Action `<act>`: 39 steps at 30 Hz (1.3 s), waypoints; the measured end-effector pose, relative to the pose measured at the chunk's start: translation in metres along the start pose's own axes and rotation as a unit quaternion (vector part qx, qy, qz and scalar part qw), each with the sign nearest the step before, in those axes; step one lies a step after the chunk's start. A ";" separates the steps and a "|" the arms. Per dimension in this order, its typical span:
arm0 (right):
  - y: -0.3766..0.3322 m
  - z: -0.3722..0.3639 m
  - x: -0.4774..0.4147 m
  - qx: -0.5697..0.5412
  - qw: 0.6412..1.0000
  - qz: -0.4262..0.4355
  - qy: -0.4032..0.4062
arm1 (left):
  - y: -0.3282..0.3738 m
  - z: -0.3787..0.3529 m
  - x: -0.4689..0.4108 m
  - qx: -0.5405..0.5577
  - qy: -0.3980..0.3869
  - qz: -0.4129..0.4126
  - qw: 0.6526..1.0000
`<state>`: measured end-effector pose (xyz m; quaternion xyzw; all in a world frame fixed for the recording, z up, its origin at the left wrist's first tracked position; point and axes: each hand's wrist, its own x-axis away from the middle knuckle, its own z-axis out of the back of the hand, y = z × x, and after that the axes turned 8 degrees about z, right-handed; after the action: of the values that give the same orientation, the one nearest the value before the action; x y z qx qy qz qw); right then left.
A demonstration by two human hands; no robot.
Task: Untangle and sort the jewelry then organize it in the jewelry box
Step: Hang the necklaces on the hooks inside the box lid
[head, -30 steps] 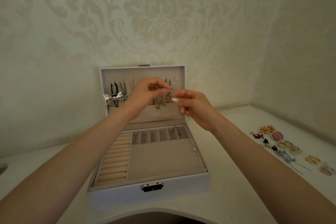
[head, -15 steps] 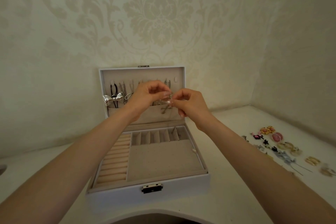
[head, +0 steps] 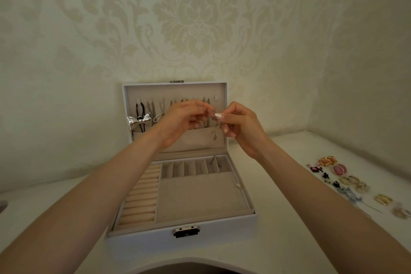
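Note:
A white jewelry box [head: 213, 234] stands open on the table, its lid upright against the wall. Several necklaces hang from hooks inside the lid, among them a black cord with a silver bow [head: 138, 121]. My left hand [head: 184, 121] and my right hand [head: 241, 127] meet in front of the lid and both pinch a thin silver necklace [head: 215, 131], whose pendant dangles below my fingertips. My hands hide part of the chain. The box's ring rolls [head: 140, 198] and small compartments [head: 191, 168] lie below.
Loose earrings and small pieces lie on the white table at the right: gold and pink ones [head: 327, 161], a pink oval [head: 339, 169], gold hoops [head: 353, 181], black and blue bits [head: 347, 192]. Patterned walls close in behind and to the right.
Both hands have shifted slightly with the necklace in front of the lid; my right hand has risen a little and the pendant hangs lower beside it.

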<state>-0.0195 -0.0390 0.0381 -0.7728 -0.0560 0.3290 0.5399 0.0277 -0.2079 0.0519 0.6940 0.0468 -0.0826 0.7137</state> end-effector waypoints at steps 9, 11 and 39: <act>0.000 0.001 -0.015 0.097 0.991 -0.018 0.089 | 0.011 -0.008 -0.018 -0.229 0.139 -0.023 0.963; -0.001 0.001 -0.019 0.132 0.986 -0.020 0.096 | 0.012 -0.010 -0.025 -0.271 0.162 -0.027 0.948; 0.017 -0.005 -0.062 0.635 0.712 0.251 0.163 | -0.013 -0.049 -0.060 -0.420 0.463 -0.143 0.767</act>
<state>-0.0696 -0.0773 0.0527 -0.2752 0.4514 0.2794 0.8015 -0.0309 -0.1559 0.0487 0.2639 0.5002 0.1759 0.8057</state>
